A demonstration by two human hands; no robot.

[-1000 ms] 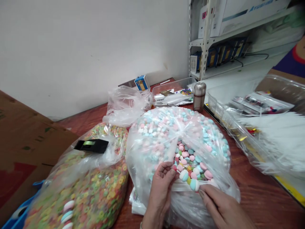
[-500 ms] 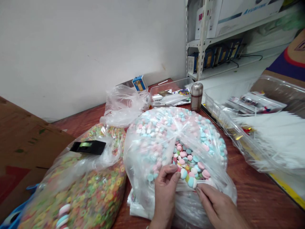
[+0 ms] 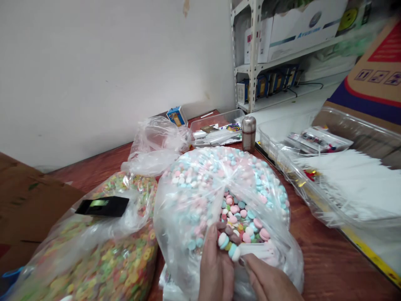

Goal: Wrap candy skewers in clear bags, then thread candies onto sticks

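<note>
A big clear plastic bag [image 3: 200, 196] full of pink, blue and white round candies [image 3: 241, 217] lies on the red-brown table in front of me. Its mouth gapes toward me. My left hand [image 3: 216, 263] is at the opening, fingers curled around a few candies at the rim. My right hand [image 3: 266, 280] sits just right of it, fingers pinched on the bag's lower plastic edge. Left of this bag lies a second clear bag of multicoloured ring candies [image 3: 103, 251] with a black tape dispenser [image 3: 102, 206] resting on top.
A crumpled empty plastic bag [image 3: 156, 144] lies behind. A metal flask [image 3: 248, 133] and a clear tray [image 3: 216, 125] stand farther back. At right is a clear bin with white packets [image 3: 341, 179]. Cardboard [image 3: 28, 205] is at left, metal shelving [image 3: 269, 54] at the back right.
My view shifted right and down. My left hand went from gripping the bag's rim to reaching into the opening and closing around candies. My right hand slid closer to it.
</note>
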